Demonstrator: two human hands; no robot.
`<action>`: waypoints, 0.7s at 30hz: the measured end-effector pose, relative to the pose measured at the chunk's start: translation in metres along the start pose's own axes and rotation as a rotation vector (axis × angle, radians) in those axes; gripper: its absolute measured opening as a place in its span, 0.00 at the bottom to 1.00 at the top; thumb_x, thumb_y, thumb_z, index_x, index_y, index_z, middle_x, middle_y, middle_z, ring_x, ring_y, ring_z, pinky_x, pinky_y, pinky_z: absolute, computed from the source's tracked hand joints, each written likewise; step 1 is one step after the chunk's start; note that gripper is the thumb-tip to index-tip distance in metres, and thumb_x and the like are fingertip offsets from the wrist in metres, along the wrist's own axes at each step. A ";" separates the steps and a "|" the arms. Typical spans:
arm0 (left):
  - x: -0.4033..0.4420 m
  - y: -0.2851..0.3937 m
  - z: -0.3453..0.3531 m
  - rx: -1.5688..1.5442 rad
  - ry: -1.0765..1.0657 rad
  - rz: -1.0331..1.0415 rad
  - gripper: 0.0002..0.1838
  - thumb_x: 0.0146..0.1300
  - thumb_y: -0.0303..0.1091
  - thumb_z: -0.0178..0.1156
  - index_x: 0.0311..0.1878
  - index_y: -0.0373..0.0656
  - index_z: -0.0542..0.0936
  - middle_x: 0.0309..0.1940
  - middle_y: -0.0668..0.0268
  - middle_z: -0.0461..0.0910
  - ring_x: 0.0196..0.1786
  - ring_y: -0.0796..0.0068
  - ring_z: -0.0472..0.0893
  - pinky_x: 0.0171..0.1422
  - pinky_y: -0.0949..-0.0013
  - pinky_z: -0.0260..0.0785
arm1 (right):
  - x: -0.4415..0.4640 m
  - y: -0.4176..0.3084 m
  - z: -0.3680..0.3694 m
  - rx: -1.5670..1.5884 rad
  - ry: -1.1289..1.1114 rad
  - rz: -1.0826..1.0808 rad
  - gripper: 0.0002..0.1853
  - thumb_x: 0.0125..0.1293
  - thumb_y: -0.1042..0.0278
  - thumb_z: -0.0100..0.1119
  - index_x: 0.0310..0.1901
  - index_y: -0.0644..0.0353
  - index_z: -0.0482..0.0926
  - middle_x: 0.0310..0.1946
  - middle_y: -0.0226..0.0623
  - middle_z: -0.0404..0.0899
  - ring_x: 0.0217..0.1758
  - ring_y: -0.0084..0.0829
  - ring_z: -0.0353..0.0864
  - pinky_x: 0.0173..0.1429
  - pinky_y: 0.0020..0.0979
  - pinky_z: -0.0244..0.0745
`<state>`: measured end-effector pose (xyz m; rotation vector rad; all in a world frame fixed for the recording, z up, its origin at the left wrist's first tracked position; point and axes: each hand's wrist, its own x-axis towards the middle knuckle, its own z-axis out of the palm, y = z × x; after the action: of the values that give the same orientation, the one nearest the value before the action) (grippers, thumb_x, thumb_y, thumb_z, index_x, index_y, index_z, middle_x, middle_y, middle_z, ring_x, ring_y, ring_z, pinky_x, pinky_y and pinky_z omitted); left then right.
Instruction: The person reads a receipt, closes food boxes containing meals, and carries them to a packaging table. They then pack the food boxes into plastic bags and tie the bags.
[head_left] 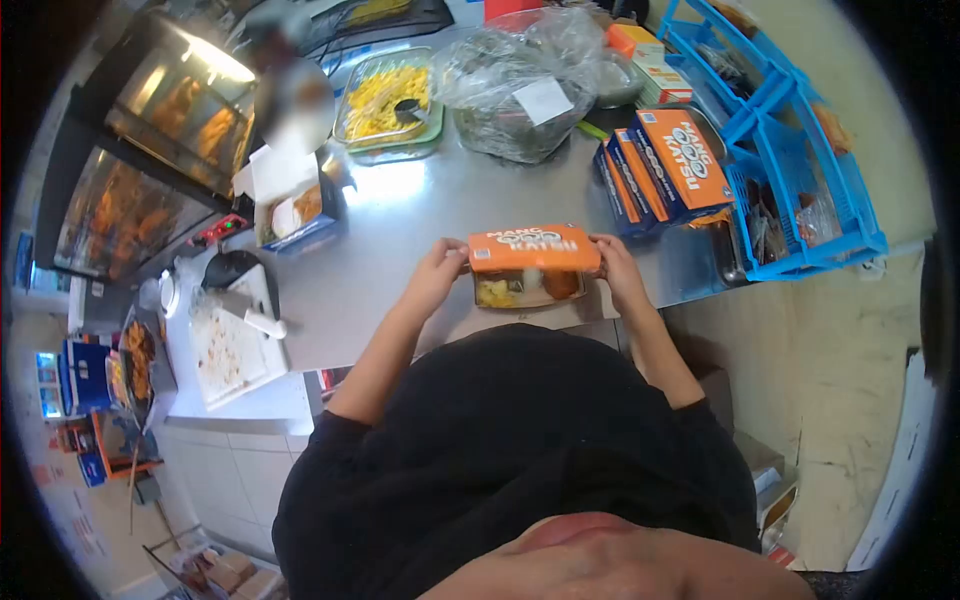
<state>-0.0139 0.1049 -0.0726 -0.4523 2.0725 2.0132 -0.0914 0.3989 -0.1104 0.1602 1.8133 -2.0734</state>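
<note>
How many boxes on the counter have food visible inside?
2. One is the half-closed box held between the left hand and right hand; the other is the open box near the food warmer. Any food in the closed boxes is hidden.

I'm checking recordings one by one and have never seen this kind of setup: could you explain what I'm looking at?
There is no machine here, only a person's two bare hands. The single picture comes from a camera worn on the head, looking forward and down, so the top is farther away.

The left hand and right hand hold opposite ends of the orange lid with white lettering. The lid is partly raised; yellow food and a brown piece show beneath.

On the shiny metal counter, similar orange-and-blue boxes lie to the right. Farther back are a clear plastic bag with a white label and a rectangular dish of yellow food pieces.
</note>
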 end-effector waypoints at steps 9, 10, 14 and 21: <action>-0.001 0.014 -0.003 -0.112 -0.080 -0.175 0.31 0.58 0.44 0.48 0.65 0.46 0.56 0.55 0.57 0.68 0.53 0.64 0.72 0.54 0.60 0.64 | -0.012 -0.020 -0.001 -0.277 -0.106 0.227 0.25 0.64 0.42 0.42 0.49 0.56 0.70 0.42 0.38 0.75 0.44 0.31 0.74 0.46 0.34 0.68; 0.000 0.009 -0.008 -0.198 -0.108 -0.174 0.32 0.58 0.43 0.49 0.65 0.44 0.57 0.57 0.58 0.67 0.52 0.64 0.72 0.54 0.61 0.63 | -0.018 -0.026 0.003 -0.218 -0.080 0.241 0.24 0.63 0.46 0.44 0.49 0.60 0.71 0.42 0.40 0.75 0.43 0.31 0.74 0.47 0.34 0.68; 0.000 0.002 -0.012 -0.049 -0.279 0.125 0.32 0.55 0.40 0.53 0.64 0.42 0.60 0.57 0.55 0.69 0.49 0.63 0.75 0.51 0.65 0.66 | -0.010 -0.025 -0.013 -0.454 -0.280 0.075 0.25 0.58 0.55 0.53 0.52 0.65 0.70 0.47 0.44 0.74 0.48 0.33 0.72 0.54 0.36 0.65; 0.013 -0.009 -0.028 1.060 0.334 0.464 0.21 0.50 0.34 0.57 0.49 0.37 0.75 0.40 0.49 0.78 0.42 0.54 0.78 0.47 0.60 0.70 | -0.003 -0.017 -0.016 -1.039 0.128 -0.442 0.17 0.57 0.72 0.51 0.49 0.64 0.74 0.47 0.43 0.76 0.52 0.30 0.74 0.54 0.30 0.67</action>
<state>-0.0211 0.0762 -0.0844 -0.0890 3.2520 0.7098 -0.0969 0.4171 -0.0964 -0.4283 2.9322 -1.0748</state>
